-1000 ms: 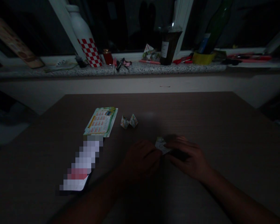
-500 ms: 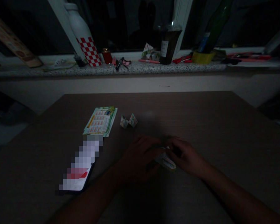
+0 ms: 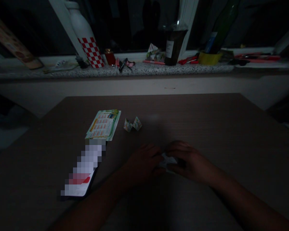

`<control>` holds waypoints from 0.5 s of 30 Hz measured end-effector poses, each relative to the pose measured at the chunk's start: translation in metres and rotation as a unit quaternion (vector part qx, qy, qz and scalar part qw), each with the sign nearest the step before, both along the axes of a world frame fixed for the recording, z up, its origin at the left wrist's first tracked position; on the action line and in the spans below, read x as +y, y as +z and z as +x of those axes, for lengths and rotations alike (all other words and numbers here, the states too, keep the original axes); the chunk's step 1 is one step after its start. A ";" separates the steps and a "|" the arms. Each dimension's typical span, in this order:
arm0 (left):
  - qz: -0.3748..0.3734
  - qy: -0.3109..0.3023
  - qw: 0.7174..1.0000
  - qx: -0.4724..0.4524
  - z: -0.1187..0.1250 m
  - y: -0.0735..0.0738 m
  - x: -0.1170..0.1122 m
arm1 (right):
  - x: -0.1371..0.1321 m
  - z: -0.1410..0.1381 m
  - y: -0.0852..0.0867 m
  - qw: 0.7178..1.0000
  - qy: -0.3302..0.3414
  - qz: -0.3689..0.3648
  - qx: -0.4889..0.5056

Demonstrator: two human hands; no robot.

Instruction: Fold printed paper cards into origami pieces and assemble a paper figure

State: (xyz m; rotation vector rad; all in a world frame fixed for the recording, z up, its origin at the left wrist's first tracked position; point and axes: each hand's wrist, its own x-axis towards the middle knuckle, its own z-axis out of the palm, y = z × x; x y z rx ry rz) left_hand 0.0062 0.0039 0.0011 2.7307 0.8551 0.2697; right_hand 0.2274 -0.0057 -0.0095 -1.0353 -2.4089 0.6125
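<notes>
A small piece of folded paper (image 3: 168, 159) lies between my two hands, low over the wooden table. My left hand (image 3: 145, 163) has its fingers closed on the paper's left edge. From the other side my right hand (image 3: 189, 160) pinches the paper between thumb and fingers, hiding part of it. Beyond my left hand stands a finished-looking folded paper shape (image 3: 132, 124) with two pointed peaks. A stack of printed calendar sheets (image 3: 102, 125) lies to its left.
A phone (image 3: 84, 170) with a lit, blurred screen lies on the table (image 3: 207, 122) left of my hands. Along the stone windowsill (image 3: 144, 71) stand a red-checked white bottle (image 3: 90, 48), a dark plastic cup (image 3: 173, 46), a yellow tape roll (image 3: 209, 58) and a green bottle (image 3: 225, 25).
The paper has turned and now shows a flatter, paler face. My right fingers have moved around it, and my left fingers have drawn back slightly to the left.
</notes>
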 end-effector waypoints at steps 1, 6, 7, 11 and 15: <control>-0.004 0.001 1.000 0.000 0.000 0.001 0.000 | -0.001 0.001 0.002 1.000 0.006 -0.009 -0.007; -0.021 0.011 1.000 -0.008 0.002 0.002 -0.003 | -0.003 0.003 0.007 0.999 0.017 -0.029 -0.010; -0.021 0.013 1.000 -0.008 0.003 0.001 -0.003 | -0.003 0.003 0.007 0.999 0.021 -0.034 -0.010; -0.015 0.008 1.000 -0.009 0.006 -0.002 -0.003 | -0.004 0.000 0.006 0.998 0.035 -0.042 -0.002; -0.009 0.003 1.000 -0.008 0.007 -0.005 -0.002 | -0.006 0.000 0.008 0.999 0.032 -0.039 -0.009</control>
